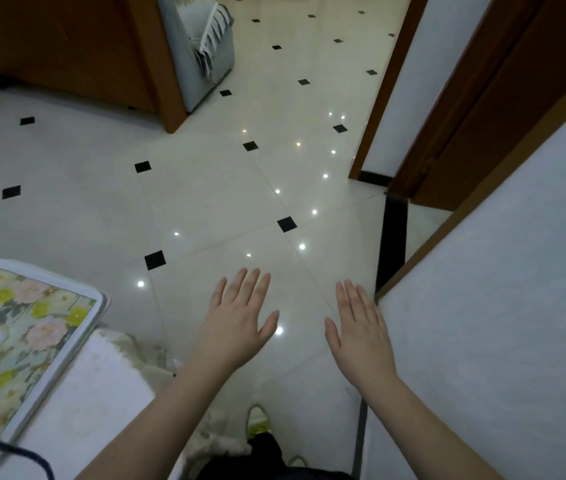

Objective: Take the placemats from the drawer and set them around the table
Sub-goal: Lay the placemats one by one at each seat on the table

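At near left a floral placemat (15, 341), pink and yellow blooms on pale green inside a white border, lies flat on a white surface (94, 393), its far corner reaching that surface's edge. Right of it, the left hand (236, 320) hovers palm-down, fingers spread, holding nothing. The right hand (361, 330) is likewise flat and empty, just beside a white wall (499, 306). Beyond both, the glossy tiled floor (226, 188) runs clear toward a far doorway.
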`<state>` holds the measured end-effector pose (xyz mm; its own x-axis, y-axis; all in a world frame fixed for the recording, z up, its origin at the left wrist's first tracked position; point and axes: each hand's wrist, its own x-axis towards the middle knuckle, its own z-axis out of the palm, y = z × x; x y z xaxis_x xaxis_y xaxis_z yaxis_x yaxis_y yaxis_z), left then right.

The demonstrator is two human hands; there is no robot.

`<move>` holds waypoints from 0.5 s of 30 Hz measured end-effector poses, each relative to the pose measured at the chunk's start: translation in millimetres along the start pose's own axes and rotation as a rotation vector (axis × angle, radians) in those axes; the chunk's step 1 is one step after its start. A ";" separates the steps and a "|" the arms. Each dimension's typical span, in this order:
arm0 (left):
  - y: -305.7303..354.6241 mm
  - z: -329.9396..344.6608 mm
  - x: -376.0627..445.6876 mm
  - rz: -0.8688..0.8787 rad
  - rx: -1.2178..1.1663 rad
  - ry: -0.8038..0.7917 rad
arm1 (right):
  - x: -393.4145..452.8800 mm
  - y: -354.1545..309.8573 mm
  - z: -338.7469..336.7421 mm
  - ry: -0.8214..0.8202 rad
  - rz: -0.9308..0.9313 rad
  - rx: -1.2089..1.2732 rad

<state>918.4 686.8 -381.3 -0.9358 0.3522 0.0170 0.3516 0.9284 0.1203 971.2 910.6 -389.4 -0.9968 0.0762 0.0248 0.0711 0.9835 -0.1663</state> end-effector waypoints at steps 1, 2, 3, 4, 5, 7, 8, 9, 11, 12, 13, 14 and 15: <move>-1.1 -1.5 5.5 0.013 0.012 0.014 | 6.8 -2.5 -1.0 0.004 -0.004 -0.013; -2.2 -2.7 11.1 0.024 0.020 0.024 | 13.7 -4.6 -2.0 0.004 -0.006 -0.026; -3.5 -3.6 16.8 0.034 0.018 0.032 | 20.3 -6.6 -3.0 0.002 -0.008 -0.046; -4.8 -4.2 22.2 0.038 0.010 0.036 | 26.5 -8.5 -3.6 -0.003 -0.010 -0.068; -6.1 -4.7 26.8 0.037 0.002 0.037 | 32.0 -10.4 -4.3 -0.006 -0.007 -0.084; -8.4 -4.4 35.9 0.038 -0.005 0.040 | 43.1 -14.1 -5.5 0.010 0.007 -0.088; -9.8 -3.6 40.4 0.040 -0.009 0.036 | 48.8 -16.3 -5.9 0.016 0.012 -0.085; -11.7 -2.1 44.4 0.042 -0.014 0.030 | 54.1 -18.5 -5.7 0.017 0.009 -0.085; -16.7 0.6 51.4 0.037 -0.022 0.027 | 63.5 -22.4 -4.1 0.016 -0.017 -0.091; -19.0 0.8 55.2 0.028 -0.024 0.025 | 68.5 -23.2 -3.5 0.014 -0.034 -0.096; -21.3 0.8 59.6 0.014 -0.025 0.019 | 74.7 -23.4 -3.7 0.009 -0.052 -0.102; -24.0 1.1 64.1 -0.005 -0.026 0.013 | 82.1 -23.2 -4.2 0.001 -0.071 -0.107; -27.1 1.6 68.3 -0.027 -0.031 0.011 | 90.3 -22.5 -4.7 -0.004 -0.089 -0.108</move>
<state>845.0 685.9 -385.0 -0.9453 0.3255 0.0240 0.3252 0.9335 0.1512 879.7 896.2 -378.8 -0.9995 -0.0123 0.0304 -0.0140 0.9983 -0.0569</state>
